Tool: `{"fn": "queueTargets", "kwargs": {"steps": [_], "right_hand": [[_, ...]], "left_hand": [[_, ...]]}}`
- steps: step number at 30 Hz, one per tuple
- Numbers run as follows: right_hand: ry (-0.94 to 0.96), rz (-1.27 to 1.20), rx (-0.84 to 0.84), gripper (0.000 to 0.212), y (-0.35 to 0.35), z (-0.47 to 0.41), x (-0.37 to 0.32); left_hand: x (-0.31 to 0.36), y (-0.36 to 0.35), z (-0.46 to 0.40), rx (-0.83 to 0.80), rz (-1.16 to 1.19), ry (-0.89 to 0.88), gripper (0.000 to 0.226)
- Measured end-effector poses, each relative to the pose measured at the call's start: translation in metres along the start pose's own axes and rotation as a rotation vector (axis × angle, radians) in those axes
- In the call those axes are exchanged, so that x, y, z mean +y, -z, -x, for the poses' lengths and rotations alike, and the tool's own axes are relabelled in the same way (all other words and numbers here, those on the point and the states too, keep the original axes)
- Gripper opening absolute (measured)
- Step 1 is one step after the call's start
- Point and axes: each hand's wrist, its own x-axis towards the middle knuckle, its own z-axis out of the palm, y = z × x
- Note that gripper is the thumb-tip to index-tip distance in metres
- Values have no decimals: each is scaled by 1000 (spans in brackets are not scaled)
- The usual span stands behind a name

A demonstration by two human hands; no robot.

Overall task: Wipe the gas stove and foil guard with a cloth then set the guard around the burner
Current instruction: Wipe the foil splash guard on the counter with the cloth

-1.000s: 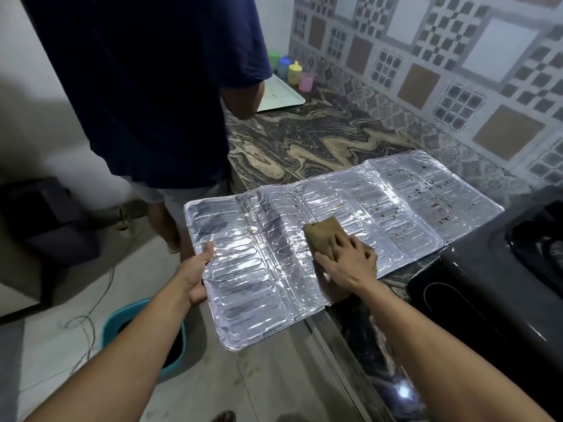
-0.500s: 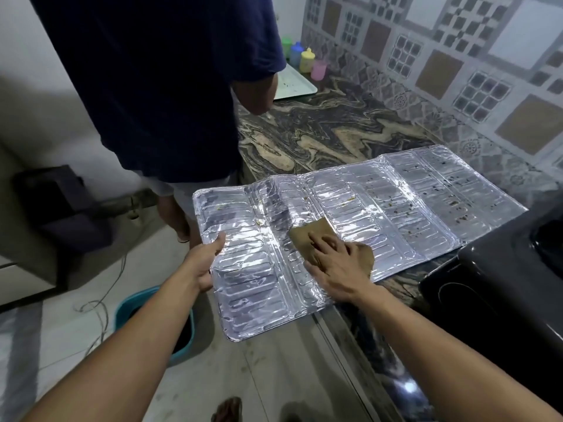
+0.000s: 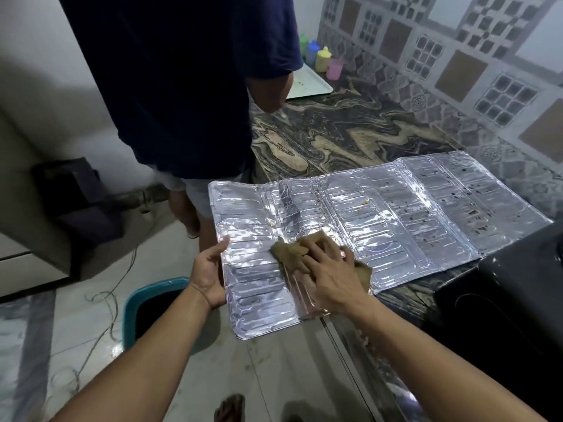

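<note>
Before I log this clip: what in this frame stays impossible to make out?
Head view only:
- Gas stove: burners cut off by the right edge.
- Cloth: middle hidden under the right hand.
- Foil guard: underside unseen; its overhanging end is partly covered by the left hand.
- Teal basin: contents dark, left forearm across it.

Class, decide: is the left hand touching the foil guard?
Touching. The head view shows the left hand gripping the foil guard at its left edge, thumb on top.
</note>
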Motion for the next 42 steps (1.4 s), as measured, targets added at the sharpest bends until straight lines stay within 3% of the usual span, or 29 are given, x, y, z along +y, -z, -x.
{"fn": "queueTargets", "kwargs": {"steps": [3, 7, 11, 14, 20, 24, 28, 32, 34, 38, 42], "right_hand": [[45, -27, -14, 59, -11, -4, 0], [29, -143, 104, 51, -12, -5, -8], [-79, -281, 186, 57, -3, -7, -12], [-187, -419, 256, 47, -1, -7, -11], [-384, -604, 264, 27, 1, -7, -10], [-251, -518, 274, 30, -4, -6, -23], [-123, -620, 309, 25, -13, 1, -50], [158, -633, 358, 32, -9, 9, -64], [116, -563, 380, 37, -13, 0, -51], [-244, -684, 396, 21, -4, -22, -46], [-24, -584, 311, 28, 5, -7, -92]], "left_hand": [[-7, 3, 2, -72, 53, -7, 78], [-17, -6, 4, -105, 163, -61, 73], [-32, -5, -1, -61, 255, -116, 100], [-38, -3, -5, -72, 243, -144, 105], [-42, -9, -5, -104, 245, -148, 93], [-43, -14, -3, -114, 263, -169, 80], [-40, -18, -2, -131, 249, -166, 85], [-37, -17, -5, -98, 245, -168, 84], [-36, -17, -4, -121, 224, -162, 85], [-32, -21, -1, -96, 186, -176, 82], [-27, -24, -1, -79, 228, -132, 85]]}}
